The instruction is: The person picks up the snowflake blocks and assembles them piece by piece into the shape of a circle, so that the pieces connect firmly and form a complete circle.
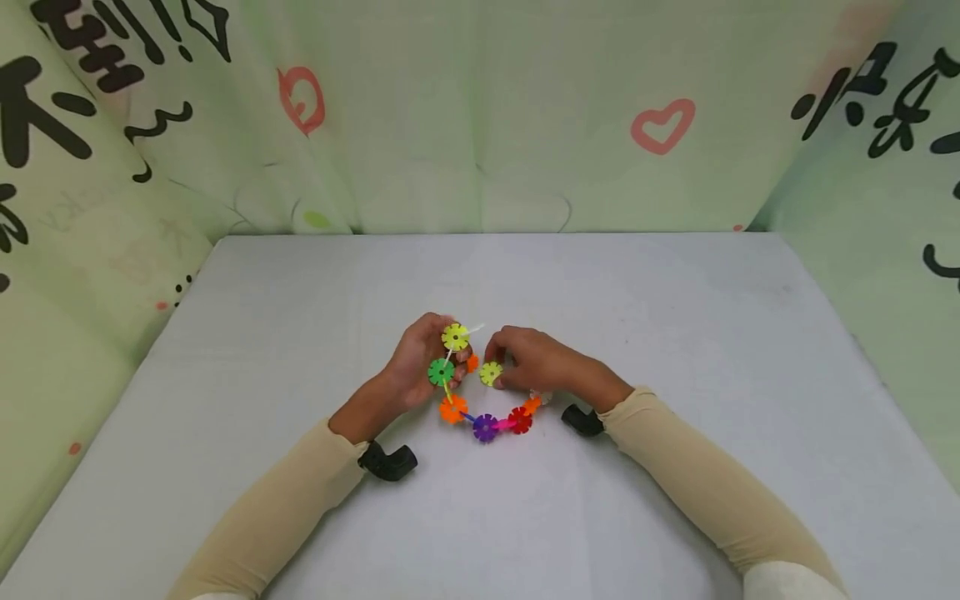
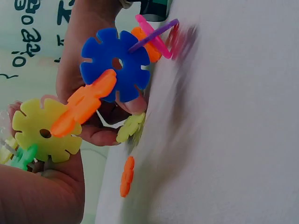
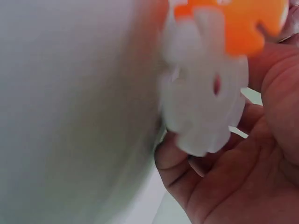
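Note:
My left hand (image 1: 416,360) holds one end of a curved chain of slotted plastic snowflake discs, by a yellow disc (image 1: 455,337) and a green disc (image 1: 441,372). From there the chain hangs through an orange disc (image 1: 453,408), a purple-blue disc (image 1: 485,427) and a red disc (image 1: 520,419). Its other end, with a white disc (image 3: 205,98), lies under my right hand (image 1: 534,360). Thumb and fingertips of that hand pinch a yellow-green disc (image 1: 491,373), apart from the left-hand end. A small orange disc (image 1: 472,363) shows by my left fingertips; whether they hold it is unclear.
A white-covered table (image 1: 675,492) spreads around both hands. Pale green curtains (image 1: 480,117) with black writing and red hearts stand behind it and at both sides. A black curved piece (image 1: 388,461) sits at each wrist.

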The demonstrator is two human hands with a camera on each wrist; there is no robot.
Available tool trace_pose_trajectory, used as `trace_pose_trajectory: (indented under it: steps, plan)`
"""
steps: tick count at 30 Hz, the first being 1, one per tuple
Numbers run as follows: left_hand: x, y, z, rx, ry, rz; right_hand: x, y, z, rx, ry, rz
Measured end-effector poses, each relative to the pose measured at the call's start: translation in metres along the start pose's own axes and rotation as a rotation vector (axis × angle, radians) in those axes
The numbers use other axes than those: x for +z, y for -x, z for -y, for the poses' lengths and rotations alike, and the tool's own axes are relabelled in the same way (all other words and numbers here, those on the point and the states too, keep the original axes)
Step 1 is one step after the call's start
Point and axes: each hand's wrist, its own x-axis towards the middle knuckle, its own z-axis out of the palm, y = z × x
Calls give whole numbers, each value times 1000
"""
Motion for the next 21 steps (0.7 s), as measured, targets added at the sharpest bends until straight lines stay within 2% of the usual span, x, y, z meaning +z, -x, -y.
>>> trace_pose_trajectory:
  steps: [4, 7, 12, 16, 21]
  plan:
    - [2, -2, 0, -7, -80, -31, -2, 5, -8, -3, -60, -24]
    - [4, -2, 0, -2, -101, -45, -7, 11, -13, -15, -103, -55]
    - [7, -1, -1, -18, -133, -62, -21, 20, -14, -16, -143, -215]
    - [9, -3, -1, -22, -191, -68, -31, 25, -13, 16, -248, -354]
    - [13, -5, 1, -14, -216, -78, -36, 28, -10, -24, -386, -438]
